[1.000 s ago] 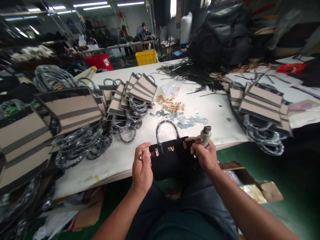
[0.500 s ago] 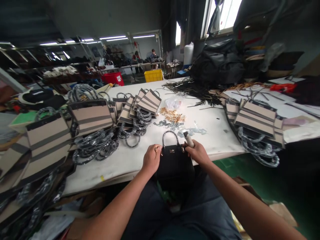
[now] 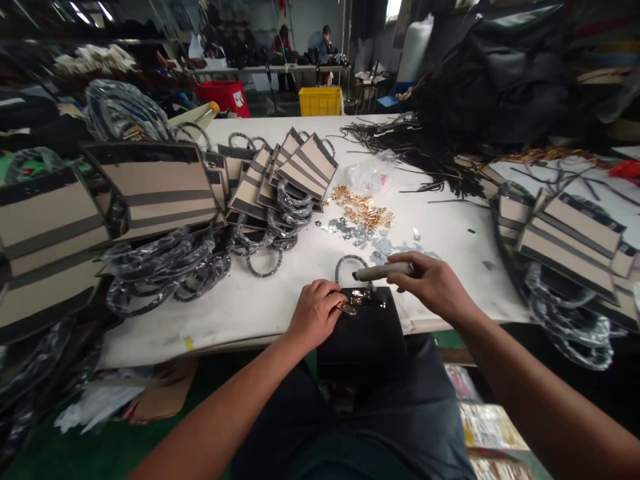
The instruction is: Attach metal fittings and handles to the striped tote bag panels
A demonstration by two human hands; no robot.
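A small black handbag rests on my lap against the table's front edge, its wrapped loop handle lying toward the table. My left hand is at the bag's upper left corner, fingers closed on a gold metal bag clasp piece. Beside it, a shiny gold fitting sits near the bag's top edge. Above the bag's right side, my right hand grips a tool with a thick greyish handle. The tool lies nearly level, its dark end pointing left; I cannot make out its kind.
Gold fittings and thin grey metal plates are scattered on the white table. Beige-and-black bag panels with plastic-wrapped handles are stacked at left, and more panels at right. Dark strips lie behind.
My right hand has lifted off the bag's right corner and turned the tool level. My left hand has moved inward over the bag's top. The view has tilted down.
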